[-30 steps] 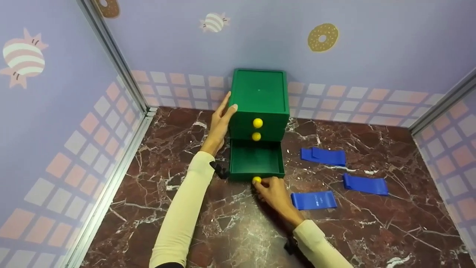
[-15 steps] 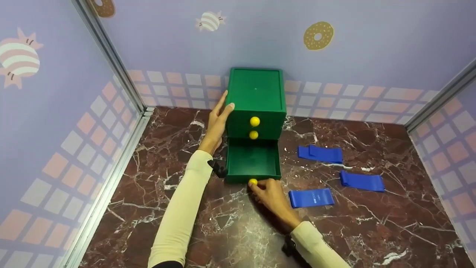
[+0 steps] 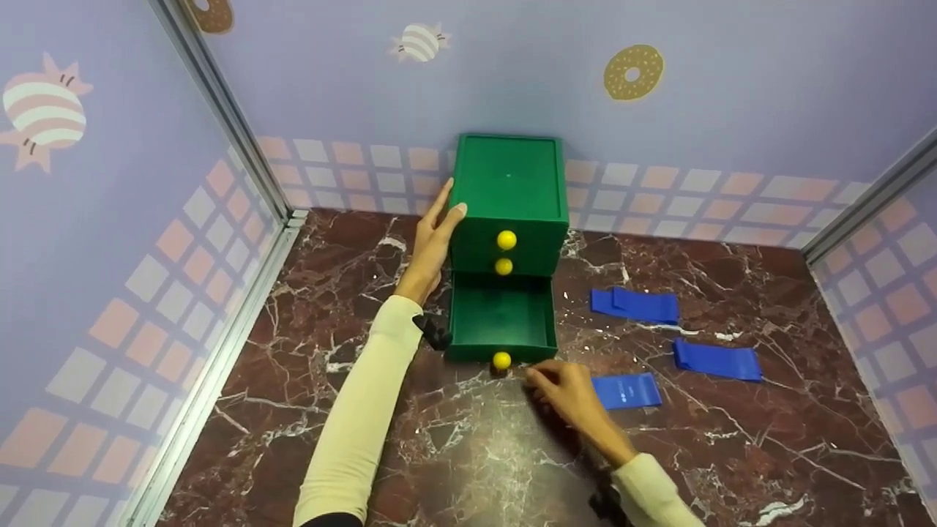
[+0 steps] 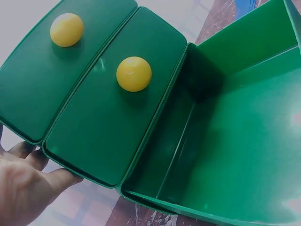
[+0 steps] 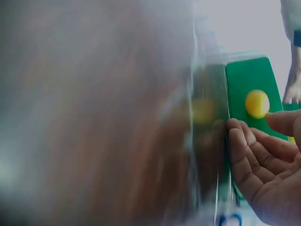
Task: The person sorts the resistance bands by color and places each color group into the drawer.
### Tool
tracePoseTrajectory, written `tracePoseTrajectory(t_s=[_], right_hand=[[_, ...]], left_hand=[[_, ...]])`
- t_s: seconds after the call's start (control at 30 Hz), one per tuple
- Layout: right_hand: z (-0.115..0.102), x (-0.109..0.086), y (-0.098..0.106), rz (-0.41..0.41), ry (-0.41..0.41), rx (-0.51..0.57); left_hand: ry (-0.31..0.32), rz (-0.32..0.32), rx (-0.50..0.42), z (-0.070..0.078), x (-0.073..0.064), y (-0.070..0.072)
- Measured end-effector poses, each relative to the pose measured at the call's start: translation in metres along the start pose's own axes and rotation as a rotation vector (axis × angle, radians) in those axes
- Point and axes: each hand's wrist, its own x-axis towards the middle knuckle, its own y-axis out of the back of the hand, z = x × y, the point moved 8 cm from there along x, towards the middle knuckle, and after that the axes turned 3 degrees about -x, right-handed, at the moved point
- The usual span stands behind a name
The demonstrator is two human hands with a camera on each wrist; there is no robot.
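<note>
A green drawer cabinet [image 3: 509, 179] with round yellow knobs stands against the back wall. Its bottom drawer [image 3: 505, 322] is pulled out, and the drawer's inside is bare in the left wrist view. My left hand [image 3: 430, 245] rests along the cabinet's left side, thumb near the top front corner. Just right of the lowest yellow knob [image 3: 501, 361], my right hand [image 3: 575, 399] is apart from it with loosely bent fingers and holds nothing. A folded blue band [image 3: 631, 391] lies partly hidden behind that hand.
Two more folded blue bands lie on the marble surface to the right: one farther back [image 3: 635, 305], one more to the right [image 3: 717, 360]. Patterned panels enclose the left, back and right sides. A metal rail [image 3: 219, 359] runs along the left edge.
My right hand has let go of the lowest knob and moved right, toward the nearest blue band. The bottom drawer came out slightly farther before that. My left hand stays on the cabinet.
</note>
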Motion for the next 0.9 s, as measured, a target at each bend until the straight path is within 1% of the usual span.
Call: tracePoseTrajectory(t_s=[0.07,0.17,0.33,0.47,0.6,0.77,0.83,0.9], right_hand=[[0.004,-0.003,0.013,0.027,0.013,-0.018],[0.009,-0.005,0.036,0.098,0.027,-0.064],[0.015,-0.009,0.071,0.213,0.032,-0.057],[0.020,-0.014,0.095,0.302,0.046,-0.013],[0.024,-0.020,0.112,0.380,0.060,0.018],[0.025,-0.026,0.128,0.436,0.035,-0.012],[0.031,-0.029,0.135,0.453,0.030,-0.031],[0.042,-0.031,0.143,0.462,0.014,-0.048]], left_hand=[[0.002,-0.005,0.001,0.000,0.001,-0.001],[-0.003,-0.011,0.004,0.000,0.001,-0.001],[-0.006,-0.014,0.003,0.000,0.000,-0.001],[0.002,-0.011,-0.010,0.000,0.000,-0.001],[0.008,-0.005,-0.014,0.000,-0.001,0.000],[0.002,0.001,-0.006,0.000,0.000,0.001],[-0.004,0.003,0.001,0.000,0.000,0.001],[-0.010,0.006,0.006,0.000,0.001,0.000]])
